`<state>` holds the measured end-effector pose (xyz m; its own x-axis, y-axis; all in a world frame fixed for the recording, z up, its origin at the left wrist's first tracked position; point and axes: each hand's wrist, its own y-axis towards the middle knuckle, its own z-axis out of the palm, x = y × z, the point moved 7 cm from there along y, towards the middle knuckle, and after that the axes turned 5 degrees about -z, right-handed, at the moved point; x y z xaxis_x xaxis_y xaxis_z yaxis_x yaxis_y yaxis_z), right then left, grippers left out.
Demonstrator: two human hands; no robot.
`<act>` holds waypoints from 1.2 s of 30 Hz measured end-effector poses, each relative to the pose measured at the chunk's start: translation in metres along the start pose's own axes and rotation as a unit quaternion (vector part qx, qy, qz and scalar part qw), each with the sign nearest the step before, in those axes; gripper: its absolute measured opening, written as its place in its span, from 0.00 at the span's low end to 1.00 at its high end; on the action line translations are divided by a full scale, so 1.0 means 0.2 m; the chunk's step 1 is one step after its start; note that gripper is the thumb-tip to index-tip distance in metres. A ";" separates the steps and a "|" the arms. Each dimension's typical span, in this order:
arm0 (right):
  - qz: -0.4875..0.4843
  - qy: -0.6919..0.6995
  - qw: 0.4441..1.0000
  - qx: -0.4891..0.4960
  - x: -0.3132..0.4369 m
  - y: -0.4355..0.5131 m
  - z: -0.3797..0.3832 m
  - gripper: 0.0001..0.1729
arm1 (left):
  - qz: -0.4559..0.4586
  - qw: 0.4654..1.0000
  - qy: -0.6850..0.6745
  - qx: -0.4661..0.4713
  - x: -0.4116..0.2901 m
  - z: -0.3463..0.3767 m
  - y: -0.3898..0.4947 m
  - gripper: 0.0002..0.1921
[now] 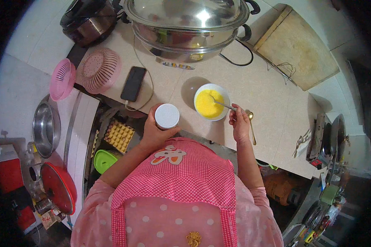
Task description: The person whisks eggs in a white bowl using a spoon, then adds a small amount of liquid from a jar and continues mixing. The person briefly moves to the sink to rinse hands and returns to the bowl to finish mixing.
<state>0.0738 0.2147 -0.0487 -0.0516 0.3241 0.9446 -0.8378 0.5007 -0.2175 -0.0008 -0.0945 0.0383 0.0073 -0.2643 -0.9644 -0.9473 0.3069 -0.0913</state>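
Note:
My left hand [156, 131] grips a jar with a white lid [167, 116] at the counter's front edge. A spoon handle [225, 105] is pinched between the fingers of my right hand [240, 123]. The spoon's bowl rests in yellow granular or powdery contents [207, 108] inside a white bowl [197, 92]. Just right of my right hand, a gold-coloured spoon [253, 131] lies on the counter [275, 123]. The side of the jar is mostly hidden by my fingers and the lid.
A large steel steamer [185, 37] stands at the back. Left of the bowl lie a charging phone [134, 83] and a pink plastic basket [101, 71]. A wooden board [296, 46] leans at the back right, near a gas stove [318, 142]. Below the counter sits an egg tray [119, 136].

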 end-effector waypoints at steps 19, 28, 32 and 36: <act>0.019 0.088 0.996 -0.023 0.01 -0.02 0.03 0.14 | 0.003 1.000 -0.014 0.010 0.02 -0.01 0.01 0.41; -0.097 -0.072 0.993 -0.015 0.18 0.00 -0.02 0.16 | -0.018 0.999 -0.033 0.011 -0.01 0.00 0.00 0.41; -0.105 -0.128 0.986 -0.006 0.19 -0.02 -0.02 0.15 | -0.011 0.999 -0.031 0.012 0.01 0.00 0.01 0.42; -0.107 -0.128 0.986 0.008 0.19 -0.02 -0.03 0.16 | -0.004 1.000 -0.023 0.013 0.03 0.01 0.01 0.42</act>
<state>0.0778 0.2302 -0.0137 -0.0066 -0.0016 1.0000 -0.8532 0.5216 -0.0048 -0.0025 -0.0940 0.0325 0.0301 -0.2241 -0.9741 -0.9388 0.3283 -0.1045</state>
